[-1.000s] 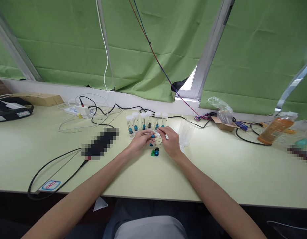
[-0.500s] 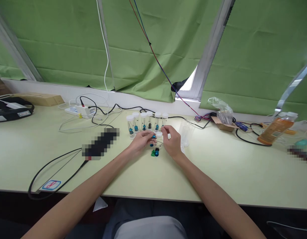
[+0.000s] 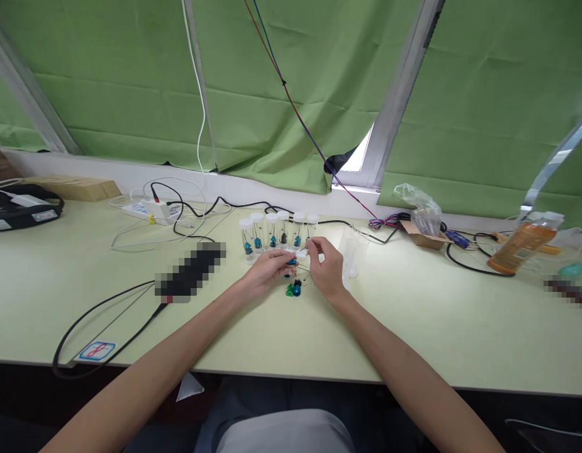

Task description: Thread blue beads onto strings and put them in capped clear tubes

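Note:
My left hand [image 3: 268, 270] is closed on a small shiny blue piece [image 3: 291, 262], pinched between thumb and fingers. Close by on the right, my right hand [image 3: 324, 263] makes a pinch with thumb and forefinger. Something tiny shows at those fingertips, too small to name. Behind both hands stands a row of several clear tubes [image 3: 270, 234] with white caps, holding blue or dark pieces with thin stems. A loose white cap [image 3: 301, 255] lies between the hands. Just below them on the table are a green piece [image 3: 289, 290], a blue piece [image 3: 297, 291] and a black piece [image 3: 297, 283].
Clear empty-looking tubes [image 3: 352, 255] lie right of my right hand. A blurred black object [image 3: 191, 270] with a cable is on the left. Farther right are an open carton [image 3: 425, 239] and an orange bottle [image 3: 521, 245]. Cables run along the back wall.
The fingers of my left hand have shifted slightly around the blue piece, which is now more covered. My right hand stays nearly in place, still pinching.

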Demonstrator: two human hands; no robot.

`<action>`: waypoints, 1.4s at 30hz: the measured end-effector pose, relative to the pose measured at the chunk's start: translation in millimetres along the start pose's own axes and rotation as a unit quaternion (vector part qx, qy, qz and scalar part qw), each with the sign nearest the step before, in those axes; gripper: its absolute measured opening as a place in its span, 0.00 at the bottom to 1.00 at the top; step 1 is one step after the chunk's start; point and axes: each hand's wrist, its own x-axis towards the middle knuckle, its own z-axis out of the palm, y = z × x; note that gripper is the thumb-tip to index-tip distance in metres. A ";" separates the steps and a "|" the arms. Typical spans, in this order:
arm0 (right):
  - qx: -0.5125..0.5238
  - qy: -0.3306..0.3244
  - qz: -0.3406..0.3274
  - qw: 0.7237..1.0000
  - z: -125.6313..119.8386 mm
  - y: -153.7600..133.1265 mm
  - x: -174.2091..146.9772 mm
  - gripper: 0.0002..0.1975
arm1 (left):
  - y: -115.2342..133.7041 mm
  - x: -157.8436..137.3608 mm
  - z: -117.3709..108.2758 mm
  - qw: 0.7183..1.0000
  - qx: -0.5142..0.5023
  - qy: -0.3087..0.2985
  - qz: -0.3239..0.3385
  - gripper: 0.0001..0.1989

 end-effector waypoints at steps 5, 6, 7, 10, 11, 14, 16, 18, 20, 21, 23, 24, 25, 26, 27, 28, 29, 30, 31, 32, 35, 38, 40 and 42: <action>0.001 -0.017 0.008 1.000 -0.2 -0.7 -0.2 0.10 | -0.4 0.2 -1.9 1.000 0.015 -0.009 -0.002 0.06; 0.001 -0.020 0.010 1.000 -0.3 -0.8 -0.3 0.10 | -0.1 -0.3 -1.8 1.000 0.018 -0.010 -0.001 0.07; 0.001 -0.022 0.011 1.000 -0.3 -1.0 -0.4 0.10 | 0.3 -1.0 -1.5 1.000 0.020 -0.011 -0.001 0.08; 0.004 -0.024 0.011 1.000 -0.2 -0.6 -0.8 0.09 | 1.9 -3.3 0.0 1.000 0.025 -0.013 -0.003 0.11; 0.004 -0.025 0.012 1.000 -0.2 -0.3 -0.9 0.09 | 2.5 -4.0 0.6 1.000 0.026 -0.014 -0.004 0.11; 0.004 -0.028 0.014 0.999 -0.2 0.6 -1.0 0.10 | 3.6 -5.2 2.0 1.000 0.027 -0.014 -0.008 0.10; 0.003 -0.031 0.018 0.999 -0.4 0.9 -0.9 0.10 | 3.9 -5.2 2.3 1.000 0.027 -0.011 -0.008 0.10; 0.002 -0.032 0.026 0.999 -0.5 1.0 -0.7 0.10 | 3.8 -5.0 2.2 1.000 0.027 -0.011 -0.008 0.10; 0.004 -0.034 0.041 0.999 -0.5 1.1 -0.5 0.10 | 3.6 -4.8 1.9 1.000 0.027 -0.013 -0.007 0.09; 0.008 -0.034 0.049 0.998 -0.6 1.1 -0.3 0.10 | 3.6 -4.8 1.9 1.000 0.027 -0.014 -0.006 0.09; 0.019 -0.035 0.068 0.997 -0.8 1.3 0.3 0.10 | 3.9 -5.2 2.0 1.000 0.025 -0.017 -0.005 0.08; 0.025 -0.035 0.079 0.996 -1.0 1.4 0.6 0.10 | 4.1 -5.5 2.2 1.000 0.023 -0.019 -0.005 0.08; 0.031 -0.035 0.090 0.995 -1.2 1.4 1.0 0.10 | 4.4 -5.8 2.4 1.000 0.021 -0.020 -0.006 0.07; 0.037 -0.035 0.103 0.993 -1.4 1.5 1.5 0.11 | 4.7 -6.2 2.6 1.000 0.019 -0.022 -0.007 0.07; 0.041 -0.034 0.116 0.992 -1.5 1.6 1.9 0.11 | 5.0 -6.4 2.8 1.000 0.017 -0.024 -0.007 0.06; 0.046 -0.033 0.130 0.990 -1.7 1.7 2.5 0.11 | 5.3 -6.6 2.9 1.000 0.014 -0.025 -0.008 0.06; 0.051 -0.033 0.143 0.988 -1.9 1.7 3.0 0.12 | 5.4 -6.6 2.9 1.000 0.012 -0.026 -0.008 0.05; 0.058 -0.033 0.157 0.985 -2.1 1.8 3.5 0.12 | 5.5 -6.4 2.7 1.000 0.011 -0.027 -0.009 0.05; 0.065 -0.033 0.171 0.983 -2.2 1.8 4.1 0.12 | 5.4 -6.1 2.5 1.000 0.009 -0.028 -0.011 0.04; 0.074 -0.034 0.185 0.979 -2.4 1.8 4.6 0.12 | 5.1 -5.6 2.2 0.999 0.008 -0.028 -0.011 0.04; 0.096 -0.045 0.227 0.968 -3.2 2.0 6.0 0.13 | 3.4 -3.3 0.7 1.000 0.005 -0.028 -0.012 0.04; 0.115 -0.056 0.264 0.956 -4.0 3.2 6.9 0.13 | 0.9 -0.7 -1.1 1.000 0.004 -0.028 -0.009 0.04; 0.124 -0.057 0.280 0.950 -4.1 4.8 7.1 0.13 | -0.7 1.0 -2.5 1.000 0.004 -0.026 -0.007 0.03; 0.128 -0.056 0.291 0.946 -3.8 6.6 7.1 0.13 | -2.2 2.5 -4.1 1.000 0.005 -0.026 -0.006 0.03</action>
